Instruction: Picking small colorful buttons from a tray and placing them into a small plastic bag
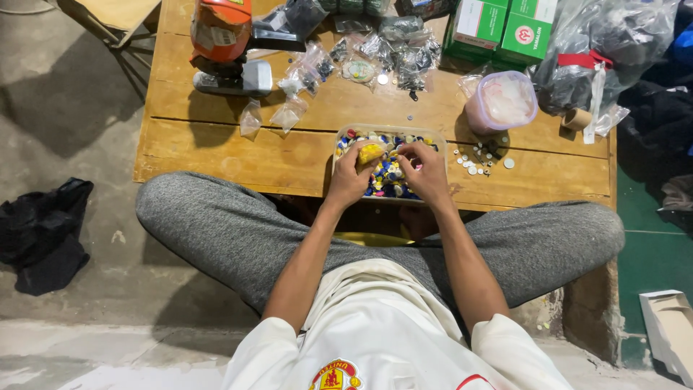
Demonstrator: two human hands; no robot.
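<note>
Clear plastic tray (426, 134) of small mixed-colour parts, blue, yellow and white, set at the near edge of a low wooden table (216, 144), directly in front of crossed legs in grey trousers (216, 224). Left hand (348, 177) over the tray's left side, fingers curled round a small yellow piece (371, 152), held above the heap. Right hand (426, 172) over the tray's right half, fingers bent down among the parts; whether anything is pinched, cannot tell. Both hands close together, not touching.

Just right of the tray: a scatter of small round white and dark pieces (482, 157) loose on the wood. Beyond these, a lidded translucent tub (502, 101) with pale contents. Behind the tray: a cluster of small clear bags (375, 54) of dark parts. Far left of table: an orange and grey tool (224, 43). At back right: two green and white boxes (502, 29), beside a large clear bag (613, 43) tied with red tape. On the concrete floor at left: a black bag (43, 235).
</note>
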